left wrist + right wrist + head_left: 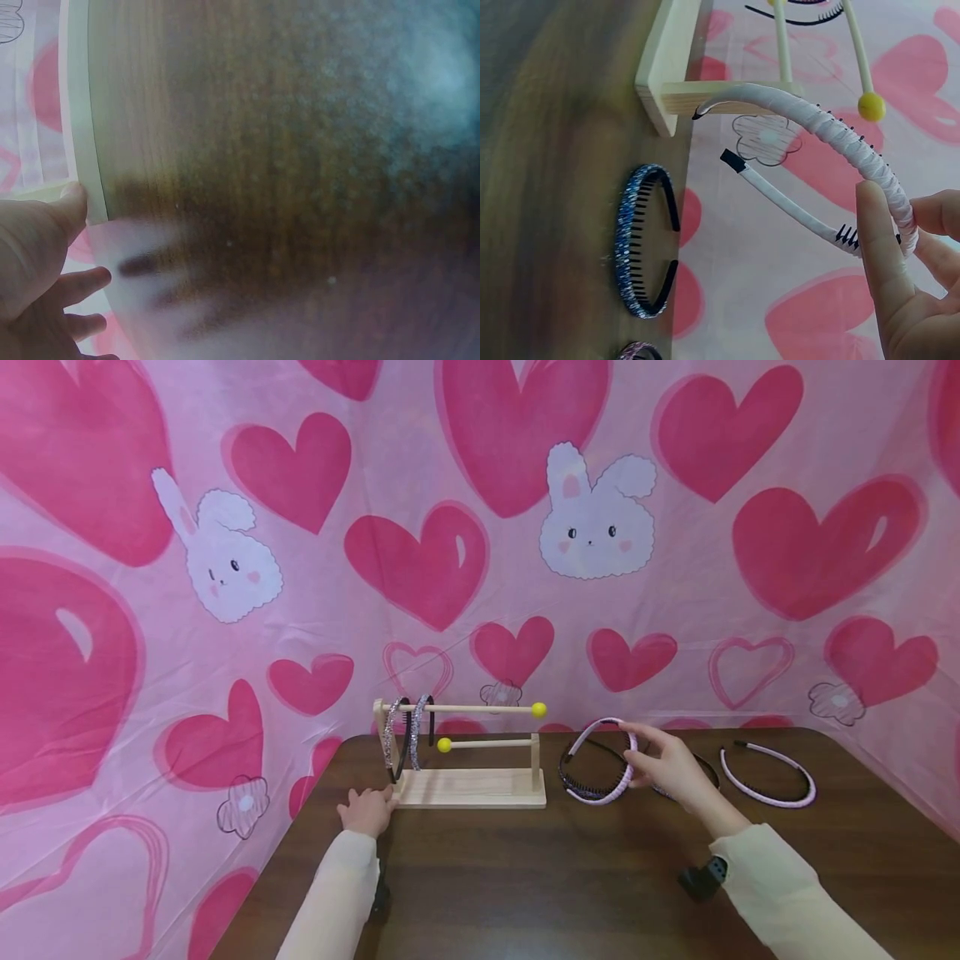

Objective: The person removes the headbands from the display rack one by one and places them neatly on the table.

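Pinching a pale lilac headband (836, 131) at the thick part of its curve, the right hand (663, 768) sets its thumb against one side and its fingertips against the other. That hold seems chosen to leave both tips of the band free and facing the wooden stand (472, 787). The left hand (366, 812) has its fingers spread and grips nothing; its thumb touches the stand's near left corner, perhaps to stop the frame from sliding (the wrist view there is mostly glossy tabletop). Two glittery headbands (418, 739) hang from the upper rod (480, 708) near the left post, probably because that end has no yellow ball (539, 710) to slip past.

The lilac band sits within the right hand's fingertips, off the table (480, 877), with its open ends pointing left, away from the palm. It is to the right of the stand and apart from it. A blue glitter headband (626, 240) lies behind it, a pink glitter one (641, 349) is partly hidden by the right hand, and a second lilac headband (787, 800) lies farther right.
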`<control>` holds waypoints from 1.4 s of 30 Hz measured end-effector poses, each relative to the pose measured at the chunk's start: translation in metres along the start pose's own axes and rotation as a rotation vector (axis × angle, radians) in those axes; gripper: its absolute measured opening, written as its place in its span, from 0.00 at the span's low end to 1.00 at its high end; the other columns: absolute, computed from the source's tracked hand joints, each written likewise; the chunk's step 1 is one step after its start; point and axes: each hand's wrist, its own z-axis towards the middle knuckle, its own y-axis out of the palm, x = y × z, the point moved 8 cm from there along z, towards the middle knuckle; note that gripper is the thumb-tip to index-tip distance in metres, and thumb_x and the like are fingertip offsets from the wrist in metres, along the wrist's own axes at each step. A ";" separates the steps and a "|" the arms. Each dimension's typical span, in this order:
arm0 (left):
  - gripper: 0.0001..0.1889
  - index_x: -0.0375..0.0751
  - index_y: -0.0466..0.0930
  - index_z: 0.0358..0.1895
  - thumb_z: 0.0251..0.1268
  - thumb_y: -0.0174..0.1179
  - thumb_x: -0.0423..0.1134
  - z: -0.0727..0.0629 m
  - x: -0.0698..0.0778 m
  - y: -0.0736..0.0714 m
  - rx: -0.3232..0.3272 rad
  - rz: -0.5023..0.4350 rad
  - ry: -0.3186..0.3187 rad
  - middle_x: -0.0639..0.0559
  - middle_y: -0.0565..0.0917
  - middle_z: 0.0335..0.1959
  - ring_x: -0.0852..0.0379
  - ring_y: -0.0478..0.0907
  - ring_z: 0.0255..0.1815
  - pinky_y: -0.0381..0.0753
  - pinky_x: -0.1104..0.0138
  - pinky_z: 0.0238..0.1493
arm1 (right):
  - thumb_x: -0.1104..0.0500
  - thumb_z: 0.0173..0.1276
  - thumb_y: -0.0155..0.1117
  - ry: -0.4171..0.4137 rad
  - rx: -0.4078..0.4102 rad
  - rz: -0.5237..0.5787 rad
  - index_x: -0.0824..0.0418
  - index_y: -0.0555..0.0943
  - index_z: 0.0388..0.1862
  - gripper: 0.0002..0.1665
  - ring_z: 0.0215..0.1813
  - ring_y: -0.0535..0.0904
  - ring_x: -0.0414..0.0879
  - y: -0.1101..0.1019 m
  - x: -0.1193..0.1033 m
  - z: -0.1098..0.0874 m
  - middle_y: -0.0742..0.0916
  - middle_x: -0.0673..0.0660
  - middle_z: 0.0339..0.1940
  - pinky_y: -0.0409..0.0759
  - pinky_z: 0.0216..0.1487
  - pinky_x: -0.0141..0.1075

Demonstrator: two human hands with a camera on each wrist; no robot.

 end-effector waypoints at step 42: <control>0.22 0.40 0.73 0.60 0.66 0.53 0.46 0.004 -0.001 0.003 -0.014 0.006 -0.004 0.32 0.74 0.52 0.31 0.61 0.53 0.60 0.38 0.48 | 0.58 0.63 0.61 0.199 -0.390 -0.159 0.66 0.75 0.35 0.11 0.20 0.75 0.46 0.006 0.047 -0.059 0.79 0.56 0.21 0.74 0.17 0.36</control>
